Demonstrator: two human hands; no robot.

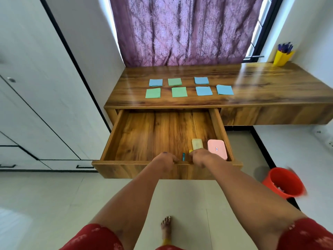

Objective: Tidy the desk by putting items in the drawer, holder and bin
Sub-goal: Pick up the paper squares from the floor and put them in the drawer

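The drawer (137,138) stands pulled out toward me; the paper squares (180,87) lie beyond it on the desk (261,83). My left hand (164,159) and right hand (202,157) curl over its front edge.

No legible text; pink case (216,148) label blurred.

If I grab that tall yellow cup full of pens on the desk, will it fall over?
The tall yellow plastic pen holder looks narrow at its base and wider on top, so it may tip if bumped. The pens stand loosely and would probably rattle or spill. It is likely light.
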